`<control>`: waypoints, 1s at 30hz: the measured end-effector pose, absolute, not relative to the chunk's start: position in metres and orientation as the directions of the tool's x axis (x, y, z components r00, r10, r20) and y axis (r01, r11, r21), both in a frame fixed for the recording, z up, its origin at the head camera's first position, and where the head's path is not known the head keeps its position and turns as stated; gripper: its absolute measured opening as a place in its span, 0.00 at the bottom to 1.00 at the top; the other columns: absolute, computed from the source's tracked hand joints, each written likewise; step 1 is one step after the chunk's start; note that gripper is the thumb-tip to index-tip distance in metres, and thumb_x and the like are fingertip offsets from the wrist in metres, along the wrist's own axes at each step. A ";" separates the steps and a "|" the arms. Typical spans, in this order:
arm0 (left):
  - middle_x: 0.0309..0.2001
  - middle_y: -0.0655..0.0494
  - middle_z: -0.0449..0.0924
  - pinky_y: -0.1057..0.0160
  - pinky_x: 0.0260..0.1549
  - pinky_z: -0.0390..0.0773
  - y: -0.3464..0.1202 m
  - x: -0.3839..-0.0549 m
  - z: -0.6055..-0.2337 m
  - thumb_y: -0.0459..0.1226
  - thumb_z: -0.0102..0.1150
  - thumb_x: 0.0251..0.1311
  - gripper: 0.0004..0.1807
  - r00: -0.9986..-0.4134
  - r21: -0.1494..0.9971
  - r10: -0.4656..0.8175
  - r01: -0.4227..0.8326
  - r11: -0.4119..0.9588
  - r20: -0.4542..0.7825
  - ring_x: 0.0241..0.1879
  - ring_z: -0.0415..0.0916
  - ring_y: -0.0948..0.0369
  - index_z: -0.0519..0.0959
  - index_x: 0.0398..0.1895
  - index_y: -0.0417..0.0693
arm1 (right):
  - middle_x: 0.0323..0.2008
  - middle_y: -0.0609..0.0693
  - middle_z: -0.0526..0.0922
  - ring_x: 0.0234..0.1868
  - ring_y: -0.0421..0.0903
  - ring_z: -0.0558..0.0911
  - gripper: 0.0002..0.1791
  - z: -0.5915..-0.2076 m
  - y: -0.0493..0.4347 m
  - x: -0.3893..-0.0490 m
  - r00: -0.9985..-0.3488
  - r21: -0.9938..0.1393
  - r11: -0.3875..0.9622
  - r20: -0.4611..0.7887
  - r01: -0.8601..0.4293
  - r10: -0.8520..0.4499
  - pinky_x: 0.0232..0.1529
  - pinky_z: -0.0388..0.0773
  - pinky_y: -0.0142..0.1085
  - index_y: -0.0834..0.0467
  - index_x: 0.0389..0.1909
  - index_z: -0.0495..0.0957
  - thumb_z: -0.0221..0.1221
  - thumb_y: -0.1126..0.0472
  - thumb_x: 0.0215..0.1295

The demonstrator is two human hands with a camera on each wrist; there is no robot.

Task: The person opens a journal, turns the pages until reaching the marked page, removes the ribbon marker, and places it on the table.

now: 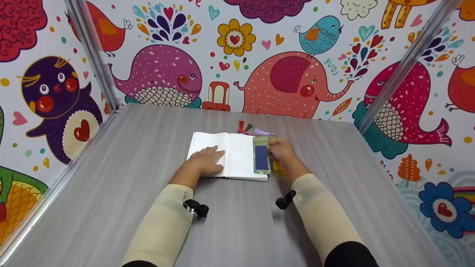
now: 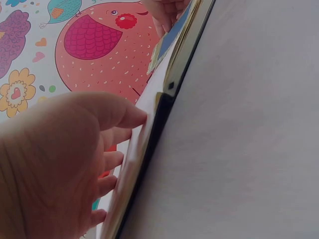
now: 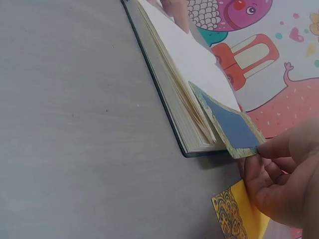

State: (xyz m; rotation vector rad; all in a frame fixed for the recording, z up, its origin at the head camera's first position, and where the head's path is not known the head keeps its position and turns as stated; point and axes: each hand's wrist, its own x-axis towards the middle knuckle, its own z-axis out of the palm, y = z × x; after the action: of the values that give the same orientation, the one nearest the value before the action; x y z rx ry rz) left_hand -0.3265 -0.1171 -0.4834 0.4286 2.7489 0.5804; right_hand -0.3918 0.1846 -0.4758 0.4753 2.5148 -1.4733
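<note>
Right grip [image 1: 282, 151] has the blue-panelled bookmark [image 1: 261, 157] pinched thumb-to-finger at the notebook's [image 1: 239, 159] right edge; left grip [image 1: 206, 161], fingers outstretched, rests on its left page. Our worry: if left lifts, pages could spring up; right could nudge the yellow card [image 1: 278, 170] just right of the notebook. Right wrist view shows us loose page edges [image 3: 192, 112] the head view misses.

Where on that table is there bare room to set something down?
The table is bare from the left wall to the book, between the sleeves, and from the right hand to the right wall. It is crowded at the book's right edge, where that hand, the bookmark and the yellow card bunch up, and behind the book, where tassels lie.
</note>
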 end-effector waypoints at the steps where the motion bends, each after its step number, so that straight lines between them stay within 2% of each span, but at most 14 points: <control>1: 0.89 0.49 0.47 0.34 0.84 0.44 -0.117 -0.327 -0.484 0.49 0.49 0.68 0.42 -0.911 0.428 0.343 0.221 0.876 -0.231 0.88 0.43 0.44 0.58 0.87 0.59 | 0.57 0.55 0.85 0.51 0.51 0.83 0.22 -0.475 0.185 -0.391 -0.930 -0.819 0.440 -0.322 0.368 0.178 0.46 0.82 0.35 0.57 0.69 0.81 0.60 0.62 0.78; 7: 0.89 0.51 0.46 0.35 0.85 0.42 -0.116 -0.333 -0.490 0.50 0.49 0.67 0.43 -0.909 0.419 0.335 0.211 0.883 -0.248 0.89 0.41 0.45 0.56 0.87 0.61 | 0.54 0.54 0.85 0.46 0.50 0.82 0.22 -0.471 0.195 -0.388 -0.927 -0.860 0.349 -0.331 0.373 0.174 0.43 0.80 0.35 0.54 0.70 0.81 0.58 0.63 0.78; 11: 0.89 0.50 0.45 0.35 0.85 0.43 -0.117 -0.335 -0.491 0.50 0.49 0.66 0.44 -0.905 0.420 0.346 0.220 0.881 -0.250 0.89 0.41 0.45 0.56 0.87 0.59 | 0.55 0.55 0.86 0.45 0.50 0.82 0.22 -0.468 0.208 -0.386 -0.930 -0.883 0.299 -0.325 0.363 0.169 0.44 0.80 0.35 0.55 0.69 0.81 0.56 0.65 0.77; 17: 0.89 0.50 0.44 0.35 0.85 0.42 -0.116 -0.334 -0.488 0.51 0.49 0.67 0.43 -0.901 0.416 0.343 0.215 0.884 -0.264 0.89 0.40 0.45 0.56 0.87 0.61 | 0.59 0.55 0.86 0.50 0.50 0.84 0.22 -0.465 0.234 -0.387 -0.923 -0.877 0.294 -0.338 0.380 0.186 0.47 0.82 0.36 0.54 0.70 0.81 0.55 0.63 0.79; 23: 0.90 0.51 0.44 0.36 0.85 0.42 -0.115 -0.331 -0.485 0.51 0.48 0.68 0.42 -0.903 0.408 0.332 0.203 0.890 -0.274 0.89 0.40 0.45 0.55 0.87 0.61 | 0.61 0.57 0.86 0.49 0.49 0.85 0.23 -0.466 0.261 -0.391 -0.915 -0.871 0.293 -0.341 0.394 0.215 0.43 0.83 0.35 0.56 0.71 0.79 0.53 0.64 0.79; 30: 0.89 0.51 0.45 0.36 0.85 0.42 -0.115 -0.330 -0.486 0.50 0.48 0.68 0.42 -0.908 0.419 0.327 0.198 0.886 -0.262 0.89 0.40 0.45 0.56 0.87 0.61 | 0.61 0.55 0.83 0.50 0.50 0.82 0.26 -0.471 0.284 -0.397 -0.874 -0.841 0.279 -0.383 0.464 0.299 0.42 0.81 0.36 0.56 0.73 0.77 0.51 0.67 0.78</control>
State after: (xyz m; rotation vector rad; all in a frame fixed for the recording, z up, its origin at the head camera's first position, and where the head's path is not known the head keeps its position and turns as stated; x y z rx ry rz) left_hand -0.3296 -0.1149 -0.4860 0.3903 2.7263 0.5570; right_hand -0.3972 0.2839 -0.4711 0.7183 2.3882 -1.6511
